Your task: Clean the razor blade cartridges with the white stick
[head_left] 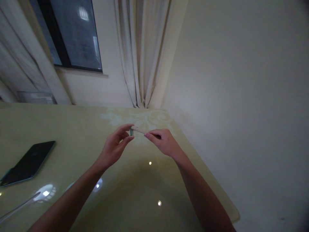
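- So your left hand is pinching a small green-edged piece between thumb and fingertips. Too tiny here for me to say exactly what it is.
- Your right hand has a thin pale stick pinched at one end, with the other end pointing at your left fingers. It sits right at the top of the green-edged piece, but I can't tell if they're actually touching.
- Both look held up off the counter, over the part toward its far right corner.
- What could bite you: that's a fingertip-only grip on the green-edged piece, so a hard sideways push from the stick could twist it loose. Glossy top too, so I'd guess anything dropped might skid toward the right edge.
- The stick looks slim, so too much force near its tip might bend or snap it, or poke your left fingers if it slips.
- Headcount: two hands, one green-edged piece, one stick. Also one dark tablet lying well away from the right edge, and one slender rod nearer you than the tablet. Past the far edge, one window and two curtains.
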A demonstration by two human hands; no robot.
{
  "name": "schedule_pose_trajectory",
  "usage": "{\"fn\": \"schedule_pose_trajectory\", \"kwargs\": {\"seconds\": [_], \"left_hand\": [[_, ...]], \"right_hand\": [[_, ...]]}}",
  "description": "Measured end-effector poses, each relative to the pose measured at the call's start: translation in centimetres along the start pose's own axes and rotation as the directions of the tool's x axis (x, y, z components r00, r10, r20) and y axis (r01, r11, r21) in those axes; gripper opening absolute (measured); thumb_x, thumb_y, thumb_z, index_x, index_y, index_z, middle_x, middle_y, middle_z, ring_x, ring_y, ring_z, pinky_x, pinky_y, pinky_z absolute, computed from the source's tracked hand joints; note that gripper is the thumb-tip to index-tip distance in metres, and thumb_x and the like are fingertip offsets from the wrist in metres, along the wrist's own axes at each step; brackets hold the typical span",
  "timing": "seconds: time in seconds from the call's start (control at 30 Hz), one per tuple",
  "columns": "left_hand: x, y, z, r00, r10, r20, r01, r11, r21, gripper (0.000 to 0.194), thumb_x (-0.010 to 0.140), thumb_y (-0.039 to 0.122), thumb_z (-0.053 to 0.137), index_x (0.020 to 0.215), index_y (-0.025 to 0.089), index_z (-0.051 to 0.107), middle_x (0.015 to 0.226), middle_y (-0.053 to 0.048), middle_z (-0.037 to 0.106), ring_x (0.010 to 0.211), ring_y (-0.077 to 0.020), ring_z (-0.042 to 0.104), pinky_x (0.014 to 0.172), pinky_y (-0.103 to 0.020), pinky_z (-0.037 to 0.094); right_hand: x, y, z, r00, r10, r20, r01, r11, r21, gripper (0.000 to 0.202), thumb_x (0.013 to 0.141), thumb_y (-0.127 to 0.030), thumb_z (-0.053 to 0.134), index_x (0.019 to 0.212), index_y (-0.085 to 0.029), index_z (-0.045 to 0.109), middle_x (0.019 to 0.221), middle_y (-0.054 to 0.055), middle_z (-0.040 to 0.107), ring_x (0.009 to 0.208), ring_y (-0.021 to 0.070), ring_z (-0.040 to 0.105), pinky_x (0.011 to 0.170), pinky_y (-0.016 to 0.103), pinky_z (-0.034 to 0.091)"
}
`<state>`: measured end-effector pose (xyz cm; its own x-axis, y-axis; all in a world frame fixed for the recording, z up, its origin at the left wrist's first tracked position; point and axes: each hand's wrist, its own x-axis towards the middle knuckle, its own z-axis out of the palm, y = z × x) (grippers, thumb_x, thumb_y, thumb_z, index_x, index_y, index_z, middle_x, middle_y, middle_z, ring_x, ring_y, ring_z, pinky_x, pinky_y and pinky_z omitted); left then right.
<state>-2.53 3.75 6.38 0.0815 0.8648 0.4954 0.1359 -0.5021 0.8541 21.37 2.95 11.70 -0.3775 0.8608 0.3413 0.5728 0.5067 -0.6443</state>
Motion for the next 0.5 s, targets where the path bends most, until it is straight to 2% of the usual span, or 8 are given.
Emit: {"fn": "schedule_pose_trajectory", "kwargs": {"seconds": [0.17,0.23,0.33,0.5], "left_hand": [[0.02,0.14,0.06,0.999,-0.024,0.023,0.024,0.999,-0.027,0.041,0.091,0.031,0.075,0.131,0.022,0.07,0.086,-0.002,0.071,0.072,-0.015,0.062,0.067,-0.027,0.052],[0.0,0.41,0.1,1.0,-0.007,0.031,0.008,0.999,-0.045,0.041,0.091,0.03,0.075,0.131,0.023,0.069,0.102,-0.005,0.076,0.073,-0.0139,0.061,0.069,-0.027,0.053],[-0.01,0.67,0.06,0.999,0.028,0.016,-0.026,0.997,-0.068,0.039,0.093,0.029,0.074,0.132,0.024,0.068,0.126,-0.009,0.076,0.072,-0.0121,0.058,0.071,-0.028,0.054],[0.09,0.2,0.01,1.0,-0.009,-0.016,0.008,1.0,-0.028,0.04,0.093,0.031,0.075,0.131,0.023,0.068,0.126,-0.01,0.076,0.074,-0.0128,0.06,0.072,-0.028,0.053]], "right_hand": [[-0.14,-0.18,-0.33,1.0,-0.003,-0.013,0.002,1.0,-0.009,0.044,0.105,-0.047,0.059,0.077,-0.017,0.074,0.066,-0.001,0.056,0.063,0.0141,0.048,0.061,0.03,0.029],[-0.19,-0.45,-0.26,1.0,-0.011,0.017,0.01,1.0,0.022,0.045,0.106,-0.048,0.057,0.08,-0.017,0.076,0.067,-0.001,0.057,0.064,0.0144,0.048,0.061,0.029,0.031],[-0.21,-0.64,-0.19,0.996,0.001,0.087,-0.004,0.999,0.032,0.046,0.107,-0.05,0.055,0.082,-0.018,0.077,0.065,-0.001,0.056,0.063,0.0144,0.048,0.06,0.029,0.03],[-0.18,-0.63,-0.24,0.999,-0.008,0.048,0.008,1.0,0.001,0.046,0.106,-0.046,0.057,0.075,-0.017,0.073,0.065,-0.001,0.055,0.063,0.0137,0.048,0.061,0.029,0.029]]}}
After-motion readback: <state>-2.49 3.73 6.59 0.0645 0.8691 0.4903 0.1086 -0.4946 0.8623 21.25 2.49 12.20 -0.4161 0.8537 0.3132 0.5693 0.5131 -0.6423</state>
